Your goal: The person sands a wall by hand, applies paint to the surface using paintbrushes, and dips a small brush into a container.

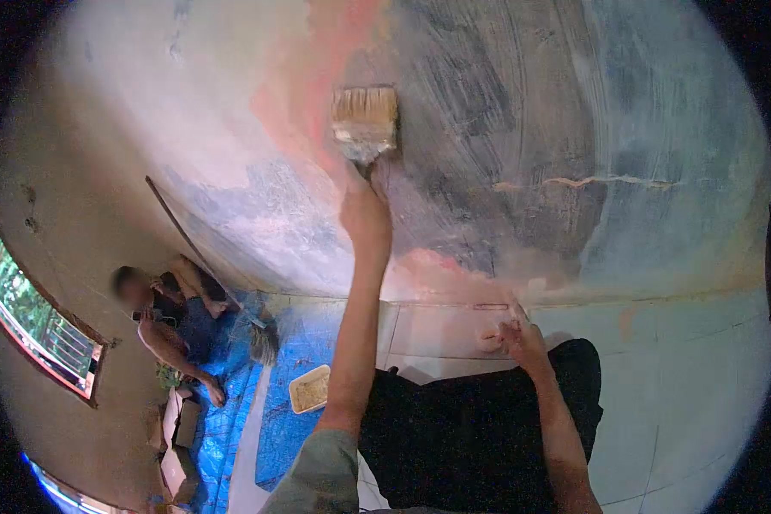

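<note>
My left hand (367,216) is raised to the wall, fingers wrapped round the handle of a wide flat paintbrush (365,116). Pale bristles point upward and lie against or very close to the painted wall (488,111). Most of the handle is hidden in my grip. Lower right, my right hand (522,343) hovers over the tiles beside my dark-clothed knee. Its fingers are apart, one stretched toward the foot of the wall, and I see nothing held. Grey, pink and whitish patches cover the wall, with a pale crack (591,181) across its right part.
A shallow tub (309,390) rests on a blue tarp (274,458) left of my leg. Farther left a person (167,321) sits by the wall. A long-handled broom (264,341) leans there, near cardboard boxes (178,471). A barred window (38,313) opens at far left.
</note>
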A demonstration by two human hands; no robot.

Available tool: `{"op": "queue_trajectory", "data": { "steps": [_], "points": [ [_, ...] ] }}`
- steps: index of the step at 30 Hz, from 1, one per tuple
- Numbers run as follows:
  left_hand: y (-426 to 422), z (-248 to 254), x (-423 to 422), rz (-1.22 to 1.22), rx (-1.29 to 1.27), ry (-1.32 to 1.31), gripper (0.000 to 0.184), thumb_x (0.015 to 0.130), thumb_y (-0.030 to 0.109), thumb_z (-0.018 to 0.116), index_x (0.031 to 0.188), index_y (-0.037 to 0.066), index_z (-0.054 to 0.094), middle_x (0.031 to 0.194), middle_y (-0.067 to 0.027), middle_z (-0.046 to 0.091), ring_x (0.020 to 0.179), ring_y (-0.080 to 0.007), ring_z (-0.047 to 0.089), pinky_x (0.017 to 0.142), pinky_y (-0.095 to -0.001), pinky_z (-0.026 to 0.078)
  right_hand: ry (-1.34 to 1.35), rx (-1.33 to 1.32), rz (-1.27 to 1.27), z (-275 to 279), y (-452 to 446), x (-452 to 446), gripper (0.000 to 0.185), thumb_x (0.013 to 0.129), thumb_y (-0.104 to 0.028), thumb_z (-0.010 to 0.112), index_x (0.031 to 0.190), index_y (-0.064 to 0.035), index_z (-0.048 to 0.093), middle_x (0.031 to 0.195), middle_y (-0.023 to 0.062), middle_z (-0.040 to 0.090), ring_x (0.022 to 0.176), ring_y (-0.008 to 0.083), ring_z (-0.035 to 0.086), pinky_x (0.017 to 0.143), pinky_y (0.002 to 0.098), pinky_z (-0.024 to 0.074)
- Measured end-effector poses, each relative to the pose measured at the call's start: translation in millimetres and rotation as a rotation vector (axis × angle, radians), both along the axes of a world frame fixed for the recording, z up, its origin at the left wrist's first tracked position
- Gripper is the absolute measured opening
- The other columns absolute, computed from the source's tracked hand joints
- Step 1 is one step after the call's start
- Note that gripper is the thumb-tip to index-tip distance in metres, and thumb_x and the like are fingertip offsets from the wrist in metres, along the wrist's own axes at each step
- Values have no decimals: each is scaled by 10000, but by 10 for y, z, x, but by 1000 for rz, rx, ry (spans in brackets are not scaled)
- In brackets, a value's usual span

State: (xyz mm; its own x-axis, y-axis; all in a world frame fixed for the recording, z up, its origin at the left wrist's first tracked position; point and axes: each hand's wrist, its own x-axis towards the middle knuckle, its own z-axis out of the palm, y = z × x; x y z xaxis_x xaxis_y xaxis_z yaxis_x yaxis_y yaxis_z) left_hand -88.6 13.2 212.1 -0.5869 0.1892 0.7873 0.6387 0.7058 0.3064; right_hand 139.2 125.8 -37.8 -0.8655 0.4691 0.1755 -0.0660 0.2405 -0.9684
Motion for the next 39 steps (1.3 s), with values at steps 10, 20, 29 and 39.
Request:
{"op": "queue_trajectory", "data": {
  "steps": [10, 20, 29, 39],
  "points": [
    [-563, -1264, 481, 24, -342, -468, 423, 929, 252, 502, 1159, -96, 428, 770, -283, 630, 720, -463, 628, 644, -541, 499, -67, 134, -29, -165, 8, -37, 631, 911, -115, 578, 1476, -124, 296, 680, 82, 639, 520, 152, 581, 515, 307, 473],
    [-874, 861, 295, -25, -343, -144, 498, 855, 325, 611, 1096, -52, 392, 876, -291, 643, 865, -469, 619, 743, -547, 488, -132, 254, -60, -88, -27, 13, 610, 920, -252, 588, 1442, -67, 332, 640, 98, 622, 547, 225, 602, 560, 346, 482],
    [-301, 1056, 384, 141, -26, 165, 443, 944, 248, 482, 1293, 46, 301, 777, -277, 640, 691, -466, 627, 579, -544, 500, -70, 305, -77, -10, -42, 27, 639, 906, -240, 611, 1452, -78, 321, 632, 122, 587, 538, 272, 588, 544, 378, 453],
    [-216, -749, 617, -21, -218, -256, 720, 797, -13, 508, 1460, 63, 237, 859, -255, 615, 711, -386, 631, 575, -477, 506, -149, 378, -61, -100, -10, 16, 651, 876, -185, 616, 1455, -111, 328, 578, 123, 570, 519, 258, 577, 543, 359, 460]
  ]
}}
